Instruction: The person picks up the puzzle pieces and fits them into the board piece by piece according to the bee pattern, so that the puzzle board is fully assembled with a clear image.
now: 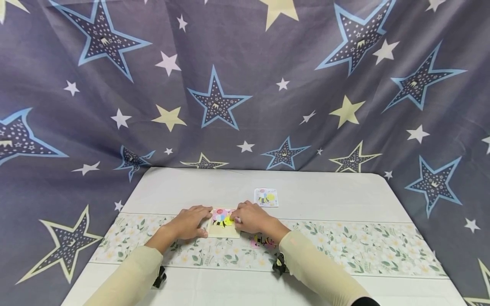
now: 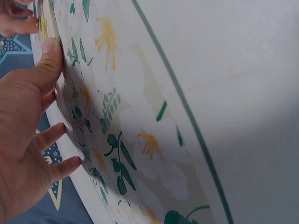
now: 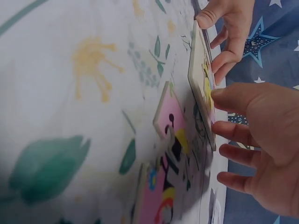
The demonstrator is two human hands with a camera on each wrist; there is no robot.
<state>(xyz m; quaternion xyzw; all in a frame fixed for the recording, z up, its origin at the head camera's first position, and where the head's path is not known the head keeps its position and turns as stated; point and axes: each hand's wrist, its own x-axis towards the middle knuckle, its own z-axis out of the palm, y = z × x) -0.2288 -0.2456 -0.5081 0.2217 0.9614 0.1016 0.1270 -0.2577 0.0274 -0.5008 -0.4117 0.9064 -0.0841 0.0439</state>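
On the floral band of the table lies a pale wooden puzzle board [image 1: 223, 232] with bee-picture pieces [image 1: 220, 217] in its far part. At its left edge, my left hand [image 1: 190, 222] rests with the thumb by the near corner and the other fingers spread. My right hand [image 1: 250, 217] reaches over the board's right side. Its thumb [image 3: 233, 99] touches the yellow part of the picture, with the other fingers [image 3: 236, 154] fairly straight beside the board. Beneath my right forearm lie pink loose puzzle pieces [image 1: 263, 241] with black markings, partly hidden in the head view.
A square bee picture card [image 1: 266, 197] lies beyond my right hand on the white part of the table [image 1: 329, 193]. A dark star-patterned cloth [image 1: 245, 85] hangs behind the table's far edge. Dark wrist devices [image 1: 279, 263] sit under both sleeves.
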